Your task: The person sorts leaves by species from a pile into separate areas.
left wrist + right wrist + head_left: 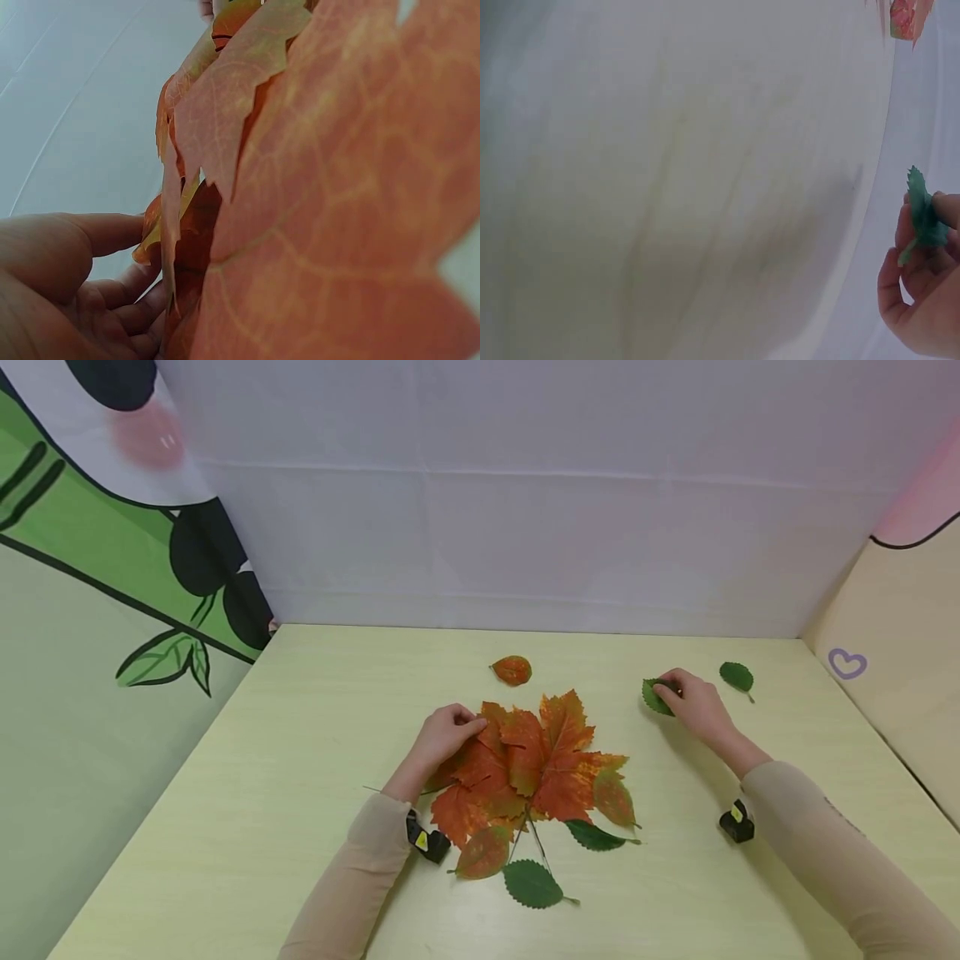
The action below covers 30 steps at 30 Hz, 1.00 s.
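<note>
My left hand pinches the left edge of a cluster of orange-red maple leaves lying on the table. In the left wrist view, the thumb and fingers meet at a leaf's edge, and large leaf blades fill the right side. My right hand holds a small green leaf above the table, to the right of the cluster. The right wrist view shows this green leaf between thumb and fingers. Part of it is hidden by the fingers.
A small orange leaf lies behind the cluster, and another green leaf lies at the far right. Around the cluster's front are green leaves and reddish-green leaves. A pale wall covering borders the table's back edge.
</note>
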Available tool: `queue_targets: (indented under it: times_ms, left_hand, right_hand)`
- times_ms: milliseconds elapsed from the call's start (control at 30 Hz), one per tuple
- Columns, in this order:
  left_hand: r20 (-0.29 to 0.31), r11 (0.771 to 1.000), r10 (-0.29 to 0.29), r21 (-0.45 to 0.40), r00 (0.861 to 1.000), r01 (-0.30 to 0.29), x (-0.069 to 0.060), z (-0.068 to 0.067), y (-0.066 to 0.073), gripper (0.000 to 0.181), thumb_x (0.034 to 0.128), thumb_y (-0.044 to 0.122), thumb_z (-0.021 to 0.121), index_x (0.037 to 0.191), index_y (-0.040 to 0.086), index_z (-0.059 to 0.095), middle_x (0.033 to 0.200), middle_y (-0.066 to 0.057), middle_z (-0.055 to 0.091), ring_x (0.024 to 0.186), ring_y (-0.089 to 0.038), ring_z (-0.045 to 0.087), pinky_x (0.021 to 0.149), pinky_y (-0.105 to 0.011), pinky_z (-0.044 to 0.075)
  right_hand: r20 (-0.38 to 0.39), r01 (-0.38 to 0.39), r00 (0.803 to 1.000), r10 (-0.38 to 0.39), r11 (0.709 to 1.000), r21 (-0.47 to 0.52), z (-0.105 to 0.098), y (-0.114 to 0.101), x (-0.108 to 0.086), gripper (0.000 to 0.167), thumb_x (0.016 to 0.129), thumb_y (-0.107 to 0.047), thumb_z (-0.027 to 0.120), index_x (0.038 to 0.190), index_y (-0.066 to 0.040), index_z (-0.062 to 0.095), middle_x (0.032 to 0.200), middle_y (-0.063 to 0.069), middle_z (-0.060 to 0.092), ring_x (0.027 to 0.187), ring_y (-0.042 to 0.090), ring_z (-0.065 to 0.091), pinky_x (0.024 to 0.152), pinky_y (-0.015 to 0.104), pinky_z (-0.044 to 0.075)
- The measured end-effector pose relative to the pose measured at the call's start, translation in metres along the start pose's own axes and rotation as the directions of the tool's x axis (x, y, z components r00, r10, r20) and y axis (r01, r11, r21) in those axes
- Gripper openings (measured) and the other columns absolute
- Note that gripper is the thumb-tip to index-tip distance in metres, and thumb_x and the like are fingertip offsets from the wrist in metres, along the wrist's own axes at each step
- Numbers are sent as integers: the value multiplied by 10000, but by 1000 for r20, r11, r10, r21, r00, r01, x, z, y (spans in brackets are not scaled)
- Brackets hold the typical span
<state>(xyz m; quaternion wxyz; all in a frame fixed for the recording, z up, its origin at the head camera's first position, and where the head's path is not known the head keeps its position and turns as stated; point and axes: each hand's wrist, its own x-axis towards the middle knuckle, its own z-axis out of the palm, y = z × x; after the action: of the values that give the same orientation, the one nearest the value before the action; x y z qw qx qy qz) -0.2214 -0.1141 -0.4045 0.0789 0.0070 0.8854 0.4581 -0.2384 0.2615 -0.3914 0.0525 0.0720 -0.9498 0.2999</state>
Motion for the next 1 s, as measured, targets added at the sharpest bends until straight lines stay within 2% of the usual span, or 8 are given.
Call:
queue_targets:
  times_ms: [167,433,567,767,1000]
  left_hand:
    - [3,1000,0,-7,1000,0,-1,0,0,259,855,278,621,963,43,619,946,-95,611,821,-206,539,737,-316,456]
    - [7,1000,-5,-11,1000,5,-1,0,1,256,856,276,619,963,44,618,941,-93,611,815,-203,539,731,-312,458]
    - [9,1000,-7,-14,1000,7,-1,1,0,256,856,276,620,964,44,617,941,-93,610,817,-201,540,731,-311,457]
    - [8,1000,-4,-8,1000,4,0,1,-1,259,854,280,621,966,47,617,944,-92,612,819,-201,544,737,-316,459]
    - [9,1000,-5,1,1000,5,0,0,-1,258,853,278,624,967,47,617,946,-94,613,821,-204,544,742,-317,460]
  right_hand:
    - [-27,-43,999,43,999,-1,-5,8,3,360,944,-271,477,1130,32,530,1039,238,596,880,329,543,682,367,417]
    - [-44,-120,992,121,993,7,-11,24,8,393,944,-281,473,1151,50,515,1122,277,560,998,396,515,787,483,418]
    - [-59,-174,983,173,985,-6,-14,33,12,442,938,-338,469,1140,52,519,1079,266,565,941,377,530,732,450,435]
    - [-90,-278,957,277,961,4,-20,43,18,516,914,-430,472,1112,42,545,989,197,561,799,284,509,610,318,394]
    - [-95,-396,913,397,918,32,-27,51,23,567,887,-501,472,1124,7,553,1111,213,558,907,322,511,617,331,387]
